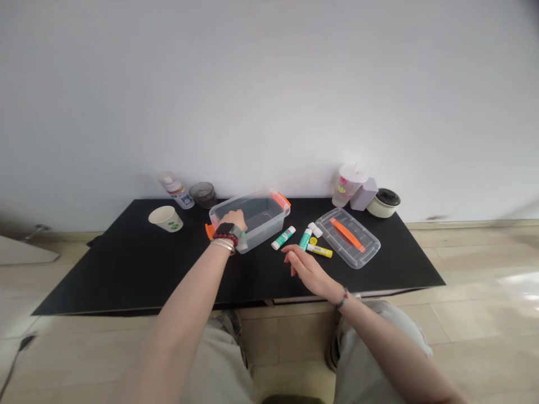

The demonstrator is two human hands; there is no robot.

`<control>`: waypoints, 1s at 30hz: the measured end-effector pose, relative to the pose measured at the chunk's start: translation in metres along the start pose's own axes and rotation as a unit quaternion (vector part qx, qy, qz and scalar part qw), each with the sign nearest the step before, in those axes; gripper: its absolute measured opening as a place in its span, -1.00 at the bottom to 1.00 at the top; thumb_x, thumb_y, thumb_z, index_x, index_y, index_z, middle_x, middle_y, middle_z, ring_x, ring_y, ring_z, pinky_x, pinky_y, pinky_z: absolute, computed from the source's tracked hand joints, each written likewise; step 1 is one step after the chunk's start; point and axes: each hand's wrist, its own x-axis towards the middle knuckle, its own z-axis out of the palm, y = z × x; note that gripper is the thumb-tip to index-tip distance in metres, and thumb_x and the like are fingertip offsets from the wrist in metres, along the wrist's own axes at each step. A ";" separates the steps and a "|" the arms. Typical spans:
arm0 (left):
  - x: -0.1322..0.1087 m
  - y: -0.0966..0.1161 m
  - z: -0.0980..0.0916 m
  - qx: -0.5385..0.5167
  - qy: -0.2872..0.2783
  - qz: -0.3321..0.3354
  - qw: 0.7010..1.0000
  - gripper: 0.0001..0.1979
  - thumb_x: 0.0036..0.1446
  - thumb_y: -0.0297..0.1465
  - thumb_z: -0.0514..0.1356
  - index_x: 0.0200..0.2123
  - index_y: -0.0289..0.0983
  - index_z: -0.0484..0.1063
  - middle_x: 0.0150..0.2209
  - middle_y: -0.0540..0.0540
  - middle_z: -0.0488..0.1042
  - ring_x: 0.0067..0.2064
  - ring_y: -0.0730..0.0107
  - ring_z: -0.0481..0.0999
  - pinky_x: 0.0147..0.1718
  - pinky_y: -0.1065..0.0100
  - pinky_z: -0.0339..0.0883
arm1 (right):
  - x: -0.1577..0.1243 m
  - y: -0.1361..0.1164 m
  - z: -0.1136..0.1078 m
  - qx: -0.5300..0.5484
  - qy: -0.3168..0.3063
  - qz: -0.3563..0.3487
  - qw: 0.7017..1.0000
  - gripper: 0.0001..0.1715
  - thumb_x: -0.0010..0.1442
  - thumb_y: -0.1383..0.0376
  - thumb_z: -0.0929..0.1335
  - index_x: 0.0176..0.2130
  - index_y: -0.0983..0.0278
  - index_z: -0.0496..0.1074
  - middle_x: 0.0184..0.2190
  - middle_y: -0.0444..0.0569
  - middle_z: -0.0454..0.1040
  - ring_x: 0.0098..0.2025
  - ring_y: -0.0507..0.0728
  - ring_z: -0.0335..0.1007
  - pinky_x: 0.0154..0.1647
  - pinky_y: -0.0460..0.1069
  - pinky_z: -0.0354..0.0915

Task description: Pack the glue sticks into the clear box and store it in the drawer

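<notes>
My left hand [232, 219], with a dark watch and bracelets at the wrist, reaches into a clear plastic box [263, 229] with orange clips. Its fingers are closed and mostly hidden; a bit of green and white, like a glue stick [243, 232], shows under them. My right hand [305, 266] hovers over the table's front part, loosely open and holding nothing. Just beyond its fingers lie a green-and-white glue stick [283, 238], a second green one [305, 239] partly behind the hand, a yellow one [320, 250] and small white caps [315, 229].
A clear lid [365, 257] with an orange handle lies at the right. Behind it stand a lidded tumbler [346, 186], a pale box [364, 194] and a black-lidded pot [383, 205]. A paper cup [165, 219], spray can [177, 192] and dark glass bowl [203, 194] stand left.
</notes>
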 end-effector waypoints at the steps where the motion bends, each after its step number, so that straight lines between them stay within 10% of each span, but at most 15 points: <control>1: 0.002 0.000 0.002 0.003 -0.001 -0.002 1.000 -0.52 -0.10 -0.34 0.34 -0.07 -0.42 0.51 -0.07 -0.52 0.53 -0.02 -0.23 0.54 -0.10 0.05 0.42 | 0.000 -0.001 0.000 -0.002 0.000 0.000 1.000 -0.52 0.40 -0.03 0.10 0.01 0.22 0.32 -0.35 -0.12 0.32 -0.40 0.01 0.27 -0.34 -0.05 0.29; 23: 0.008 0.008 -0.004 0.057 -0.075 0.012 0.995 -0.67 -0.07 -0.38 0.32 -0.17 -0.32 0.58 -0.05 -0.44 0.54 0.01 -0.17 0.52 -0.09 0.06 0.37 | 0.005 -0.003 -0.012 -0.060 -0.002 -0.019 0.998 -0.55 0.40 0.01 0.13 -0.10 0.26 0.38 -0.37 -0.11 0.38 -0.40 0.02 0.31 -0.33 -0.05 0.22; 30: -0.061 0.030 -0.018 -0.114 0.261 0.143 0.948 -0.70 0.25 -0.35 0.05 -0.01 -0.20 0.44 -0.09 -0.22 0.49 -0.04 0.10 0.46 -0.10 0.25 0.31 | 0.018 0.016 -0.064 -0.266 0.140 0.001 0.954 -0.77 0.33 0.19 0.26 -0.17 0.25 0.42 -0.33 -0.06 0.47 -0.39 0.07 0.33 -0.30 -0.02 0.22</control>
